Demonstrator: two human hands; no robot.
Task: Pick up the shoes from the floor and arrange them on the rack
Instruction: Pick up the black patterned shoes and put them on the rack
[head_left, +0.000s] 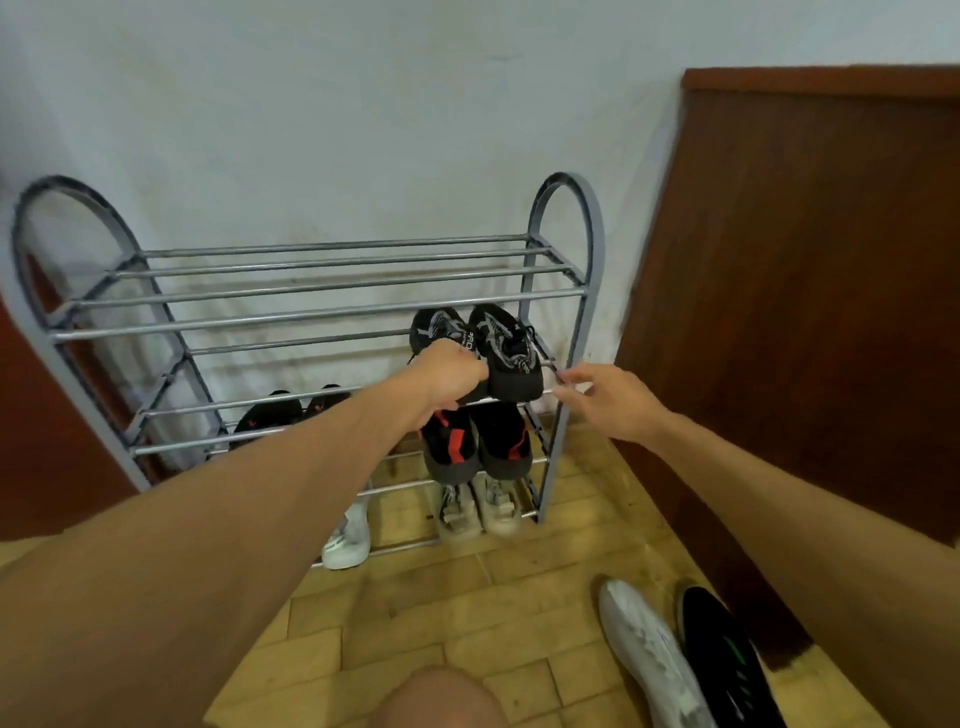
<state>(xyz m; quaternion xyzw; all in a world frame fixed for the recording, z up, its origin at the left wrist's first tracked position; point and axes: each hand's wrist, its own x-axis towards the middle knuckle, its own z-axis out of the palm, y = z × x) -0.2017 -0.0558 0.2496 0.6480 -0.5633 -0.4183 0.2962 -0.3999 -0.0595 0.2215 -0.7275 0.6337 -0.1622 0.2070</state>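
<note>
Nearest is seen a bare knee, in front of the grey metal shoe rack. On the floor in front of the rack, to its right, a white sneaker and a black sneaker are left. At the right end of the rack's second tier a pair of black knit sneakers is set. Its left shoe is gripped at the heel by the left hand, fingers curled round it. The right hand is held slack beside the rack's right post, grasping nothing. Such shoes are judged light and soft-sided, best pinched at the heel collar.
</note>
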